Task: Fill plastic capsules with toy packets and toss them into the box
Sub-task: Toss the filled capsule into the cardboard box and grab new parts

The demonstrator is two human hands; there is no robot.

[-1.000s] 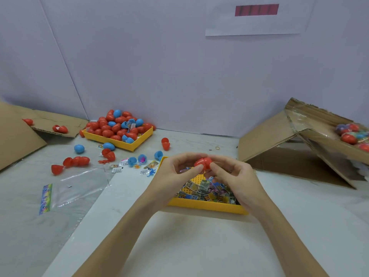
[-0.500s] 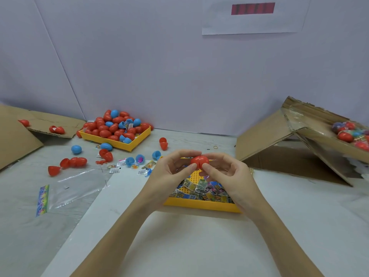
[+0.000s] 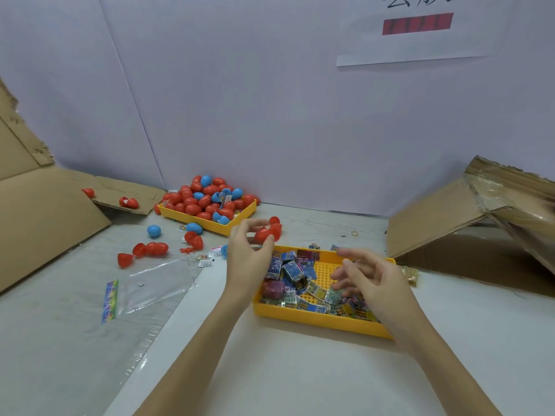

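My left hand (image 3: pixel 247 259) holds a red capsule (image 3: pixel 264 234) between thumb and curled fingers, just past the far left corner of the yellow tray (image 3: pixel 315 321) of toy packets (image 3: pixel 292 271). Whether the capsule is open or closed is hard to tell. My right hand (image 3: pixel 369 283) hovers over the right half of that tray, fingers spread and blurred, holding nothing. The cardboard box (image 3: pixel 435 223) lies tipped at the right; its inside is out of sight.
A second yellow tray (image 3: pixel 207 225) heaped with red and blue capsules stands against the back wall. Loose capsules and halves (image 3: pixel 153 249) lie scattered at the left beside a clear plastic bag (image 3: pixel 150 283). Flattened cardboard (image 3: pixel 45 211) slopes up at the far left.
Both hands held the red capsule together over the packet tray. Now they have parted: the left keeps the capsule and has shifted left, the right has dropped over the packets.
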